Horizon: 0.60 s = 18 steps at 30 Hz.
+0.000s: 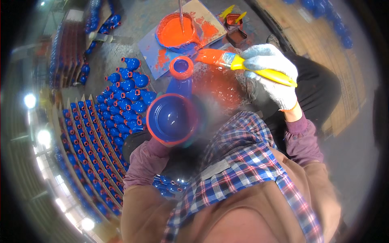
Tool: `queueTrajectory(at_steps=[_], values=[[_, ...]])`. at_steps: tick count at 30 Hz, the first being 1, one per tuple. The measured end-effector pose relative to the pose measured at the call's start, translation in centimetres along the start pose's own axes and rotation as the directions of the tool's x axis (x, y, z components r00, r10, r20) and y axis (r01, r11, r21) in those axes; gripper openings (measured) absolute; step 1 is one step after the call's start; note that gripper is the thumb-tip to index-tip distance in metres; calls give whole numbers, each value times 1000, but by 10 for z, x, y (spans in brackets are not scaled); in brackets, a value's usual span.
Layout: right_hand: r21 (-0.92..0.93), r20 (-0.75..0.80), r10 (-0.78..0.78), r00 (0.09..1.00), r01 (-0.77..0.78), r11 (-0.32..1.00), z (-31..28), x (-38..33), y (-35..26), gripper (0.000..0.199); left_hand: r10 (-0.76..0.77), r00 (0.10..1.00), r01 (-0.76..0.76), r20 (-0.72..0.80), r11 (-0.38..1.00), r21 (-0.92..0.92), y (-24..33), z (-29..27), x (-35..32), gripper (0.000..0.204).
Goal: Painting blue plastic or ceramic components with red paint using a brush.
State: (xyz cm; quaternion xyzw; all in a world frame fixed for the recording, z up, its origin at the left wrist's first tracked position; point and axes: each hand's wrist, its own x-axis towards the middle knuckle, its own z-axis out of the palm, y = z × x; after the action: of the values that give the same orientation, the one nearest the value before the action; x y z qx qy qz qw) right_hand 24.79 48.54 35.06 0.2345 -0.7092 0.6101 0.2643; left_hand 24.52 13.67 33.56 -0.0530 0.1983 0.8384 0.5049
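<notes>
My right hand (270, 73), in a whitish glove, is closed round the yellow handle of a paintbrush (233, 62). The bristles, loaded with orange-red paint, point left, close to the narrow end of a blue hollow fitting (172, 117). This fitting has a wide round mouth nearest me and a slimmer neck beyond it, both rimmed in orange-red. From the lower left my left sleeve (152, 154) reaches up to the wide mouth. The left hand holds the fitting there, mostly hidden behind it. Past the neck stands a pot of orange paint (177, 32) with a stick in it.
The pot rests on a paint-smeared board (206, 18). To the left lie a heap of blue fittings (127, 95) with red rims and curved rows of similar pieces (87, 141). A small dark container (236, 34) with yellow-handled tools sits beyond the brush. Wet red paint (227, 89) covers the floor.
</notes>
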Motion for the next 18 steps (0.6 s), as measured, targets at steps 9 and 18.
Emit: queueTrajectory(at_steps=[9,18], values=[[205,-260,330,907,-282,937,35,-7,-19,22,156,981,-167,-115,982,-92,2,-31,18,93],[-120,-97,34,995,-45,992,43,-4,-26,29,198,958,-101,-208,909,404,0,-2,21,54]])
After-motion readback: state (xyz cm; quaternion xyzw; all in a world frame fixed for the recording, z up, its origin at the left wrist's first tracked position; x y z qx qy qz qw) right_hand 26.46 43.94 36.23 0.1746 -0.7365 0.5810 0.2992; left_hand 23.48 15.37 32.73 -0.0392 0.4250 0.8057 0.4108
